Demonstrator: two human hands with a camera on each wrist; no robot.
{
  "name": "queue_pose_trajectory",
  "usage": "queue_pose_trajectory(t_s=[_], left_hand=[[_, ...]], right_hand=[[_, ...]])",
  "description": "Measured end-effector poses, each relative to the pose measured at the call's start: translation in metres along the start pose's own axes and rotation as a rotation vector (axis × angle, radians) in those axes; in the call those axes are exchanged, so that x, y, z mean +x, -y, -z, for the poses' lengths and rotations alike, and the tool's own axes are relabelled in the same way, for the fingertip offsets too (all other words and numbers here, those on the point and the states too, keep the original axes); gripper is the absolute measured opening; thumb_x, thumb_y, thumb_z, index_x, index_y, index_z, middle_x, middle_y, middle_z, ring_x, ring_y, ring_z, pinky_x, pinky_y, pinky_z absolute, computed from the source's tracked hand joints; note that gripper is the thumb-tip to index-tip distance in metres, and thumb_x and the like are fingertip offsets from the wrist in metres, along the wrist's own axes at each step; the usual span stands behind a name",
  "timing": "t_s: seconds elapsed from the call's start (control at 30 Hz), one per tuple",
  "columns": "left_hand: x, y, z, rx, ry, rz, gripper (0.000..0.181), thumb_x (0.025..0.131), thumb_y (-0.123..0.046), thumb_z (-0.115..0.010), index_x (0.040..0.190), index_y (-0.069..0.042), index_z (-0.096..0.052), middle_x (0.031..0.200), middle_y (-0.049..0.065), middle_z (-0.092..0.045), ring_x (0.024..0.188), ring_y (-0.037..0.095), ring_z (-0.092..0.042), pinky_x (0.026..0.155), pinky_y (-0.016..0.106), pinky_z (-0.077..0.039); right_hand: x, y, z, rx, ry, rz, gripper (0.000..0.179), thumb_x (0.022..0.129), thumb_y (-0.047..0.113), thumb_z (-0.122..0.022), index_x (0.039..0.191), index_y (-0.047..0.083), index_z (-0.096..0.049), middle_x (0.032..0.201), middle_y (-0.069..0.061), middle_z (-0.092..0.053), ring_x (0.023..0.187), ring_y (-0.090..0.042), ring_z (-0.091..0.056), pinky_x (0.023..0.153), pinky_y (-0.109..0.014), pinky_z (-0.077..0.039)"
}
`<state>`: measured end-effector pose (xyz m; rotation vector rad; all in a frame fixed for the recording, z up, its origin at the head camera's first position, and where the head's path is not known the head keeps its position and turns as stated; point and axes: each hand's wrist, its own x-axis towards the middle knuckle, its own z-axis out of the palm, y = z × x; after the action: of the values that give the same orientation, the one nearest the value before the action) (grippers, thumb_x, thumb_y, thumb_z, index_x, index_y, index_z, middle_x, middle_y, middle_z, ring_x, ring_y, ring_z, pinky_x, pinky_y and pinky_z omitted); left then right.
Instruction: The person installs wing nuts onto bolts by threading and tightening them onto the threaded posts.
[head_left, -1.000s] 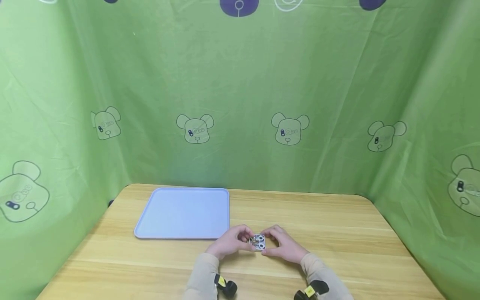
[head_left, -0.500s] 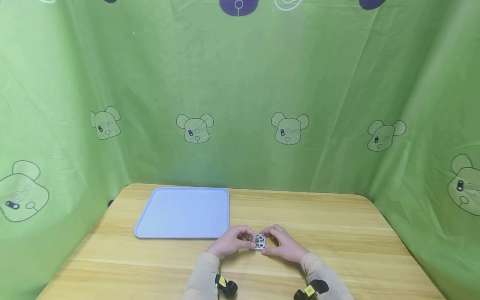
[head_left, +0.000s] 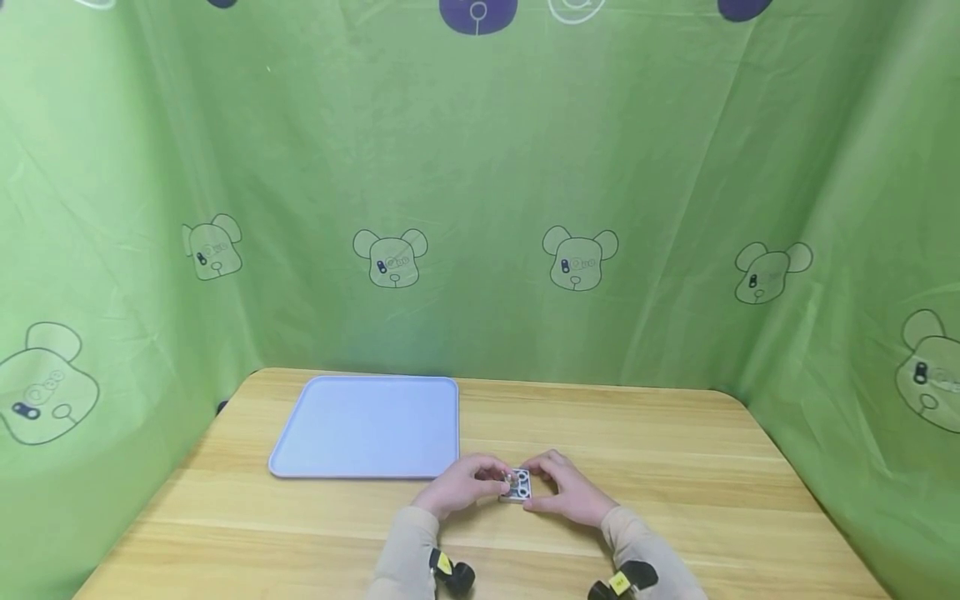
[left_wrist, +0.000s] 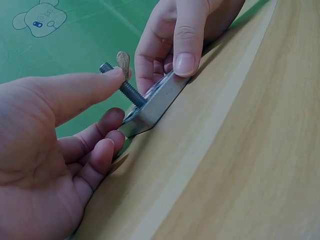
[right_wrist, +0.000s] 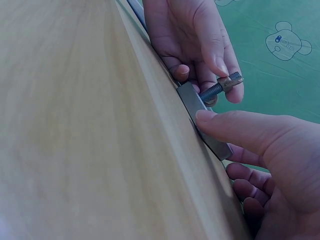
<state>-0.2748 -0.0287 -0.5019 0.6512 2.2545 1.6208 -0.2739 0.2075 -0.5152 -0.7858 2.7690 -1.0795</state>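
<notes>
A small square metal plate (head_left: 522,493) with round holes lies on the table between the two hands. Out of its top rises a threaded bolt (left_wrist: 133,94), carrying a brass-coloured wing nut (left_wrist: 123,61) near its upper end. My left hand (head_left: 459,487) has thumb and forefinger at the wing nut, pinching it; its other fingers curl below, beside the plate's edge. From the opposite side my right hand (head_left: 572,493) grips the plate, its thumb (right_wrist: 207,116) on the near edge and fingers at the far edge.
A pale blue tray (head_left: 367,477) lies on the wooden table (head_left: 675,467), behind and left of the hands. A green curtain (head_left: 480,325) with bear prints encloses the table at the back and sides. Black wrist cameras (head_left: 454,575) sit on both sleeves.
The left thumb and forefinger have shifted slightly around the wing nut, in a small turning movement. The right hand and the plate stay in almost the same place.
</notes>
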Motion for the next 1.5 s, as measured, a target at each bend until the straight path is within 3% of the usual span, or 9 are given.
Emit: queue_pose_trajectory(t_s=[0.13, 0.27, 0.5, 0.67, 0.93, 1.27, 1.5], left_hand=[[0.0001, 0.0014, 0.0007, -0.069, -0.024, 0.022, 0.036, 0.085, -0.014, -0.071, 0.117, -0.006, -0.059, 0.103, 0.008, -0.061, 0.089, 0.014, -0.053, 0.082, 0.031, -0.042], [-0.0008, 0.0019, 0.0012, -0.115, -0.047, 0.037, 0.040, 0.080, -0.011, -0.075, 0.109, -0.001, -0.050, 0.096, 0.007, -0.056, 0.085, 0.015, -0.051, 0.077, 0.028, -0.041], [0.0001, 0.0024, 0.0002, -0.096, -0.031, 0.033, 0.031, 0.077, -0.009, -0.077, 0.090, 0.003, -0.051, 0.086, 0.000, -0.052, 0.083, 0.015, -0.050, 0.078, 0.030, -0.038], [0.0000, 0.0011, -0.0003, -0.082, -0.021, 0.038, 0.031, 0.076, -0.010, -0.079, 0.096, -0.001, -0.057, 0.087, 0.000, -0.057, 0.082, 0.013, -0.053, 0.079, 0.029, -0.040], [0.0009, 0.0000, -0.0013, -0.059, -0.010, 0.028, 0.036, 0.076, -0.009, -0.079, 0.108, -0.006, -0.063, 0.098, 0.010, -0.061, 0.087, 0.014, -0.053, 0.083, 0.029, -0.041], [0.0038, 0.0037, -0.0018, -0.030, -0.012, 0.009, 0.021, 0.082, -0.016, -0.074, 0.102, -0.011, -0.068, 0.090, -0.002, -0.061, 0.086, 0.013, -0.054, 0.083, 0.032, -0.041], [0.0027, 0.0036, -0.0018, 0.002, -0.017, 0.013, 0.018, 0.085, -0.018, -0.072, 0.102, -0.012, -0.070, 0.093, 0.000, -0.063, 0.087, 0.012, -0.053, 0.084, 0.033, -0.040]], right_hand=[[-0.0004, 0.0005, 0.0001, 0.001, 0.004, -0.004, 0.051, 0.080, 0.044, -0.075, 0.120, 0.017, -0.061, 0.114, 0.003, -0.054, 0.105, -0.015, -0.050, 0.094, -0.032, -0.044], [-0.0007, 0.0010, 0.0002, 0.009, 0.004, -0.005, 0.051, 0.080, 0.044, -0.075, 0.120, 0.016, -0.062, 0.114, 0.003, -0.054, 0.105, -0.014, -0.049, 0.093, -0.031, -0.044], [-0.0008, 0.0015, 0.0002, 0.006, 0.002, -0.003, 0.051, 0.079, 0.044, -0.076, 0.120, 0.016, -0.062, 0.113, 0.003, -0.054, 0.105, -0.015, -0.049, 0.094, -0.032, -0.044], [-0.0008, 0.0015, 0.0002, 0.006, 0.006, -0.001, 0.051, 0.080, 0.045, -0.075, 0.120, 0.016, -0.061, 0.115, 0.003, -0.054, 0.106, -0.015, -0.049, 0.095, -0.032, -0.044], [-0.0007, 0.0007, 0.0000, 0.003, 0.001, 0.010, 0.050, 0.080, 0.045, -0.075, 0.120, 0.017, -0.061, 0.114, 0.003, -0.054, 0.106, -0.015, -0.050, 0.095, -0.032, -0.044], [-0.0003, -0.0011, 0.0000, 0.002, 0.004, 0.008, 0.049, 0.080, 0.044, -0.075, 0.120, 0.018, -0.061, 0.115, 0.003, -0.054, 0.107, -0.016, -0.049, 0.096, -0.033, -0.043], [-0.0006, -0.0008, -0.0002, -0.004, 0.001, 0.010, 0.049, 0.080, 0.043, -0.075, 0.120, 0.017, -0.061, 0.114, 0.003, -0.054, 0.106, -0.016, -0.050, 0.095, -0.033, -0.044]])
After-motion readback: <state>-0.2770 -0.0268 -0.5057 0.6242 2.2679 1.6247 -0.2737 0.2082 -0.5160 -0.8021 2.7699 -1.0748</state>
